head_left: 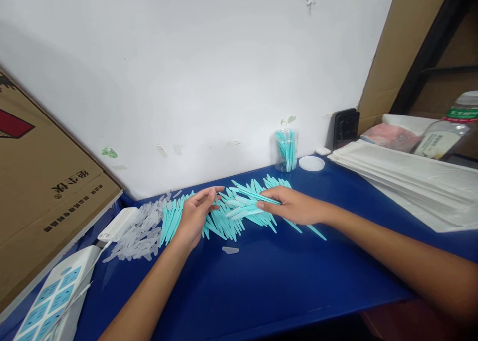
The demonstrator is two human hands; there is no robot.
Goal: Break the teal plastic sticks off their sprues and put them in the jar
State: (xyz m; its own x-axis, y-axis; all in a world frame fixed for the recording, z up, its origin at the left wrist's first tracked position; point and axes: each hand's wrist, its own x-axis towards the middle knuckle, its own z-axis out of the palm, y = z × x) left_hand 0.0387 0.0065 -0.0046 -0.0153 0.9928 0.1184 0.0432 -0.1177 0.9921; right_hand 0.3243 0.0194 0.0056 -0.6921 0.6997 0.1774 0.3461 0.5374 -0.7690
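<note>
My right hand (pixel 286 204) is closed around a bunch of slim turquoise eyebrow razors (pixel 242 206), their pale ends pointing left. Beneath and behind it, more turquoise razors (pixel 224 226) lie in a long row across the blue table. My left hand (pixel 197 211) hovers over the left part of that row, fingers loosely curled and apart, with nothing visible in them. To its left is a heap of translucent plastic blade covers (pixel 140 234). A single loose cover (pixel 230 250) lies in front of the row.
A clear cup (pixel 286 152) of turquoise razors stands by the wall, beside a round white lid (pixel 311 163). White plastic bags (pixel 407 176) and a bottle (pixel 444 132) are at right. A power strip (pixel 56 296), a white case (pixel 118 224) and a cardboard box (pixel 48 181) are at left.
</note>
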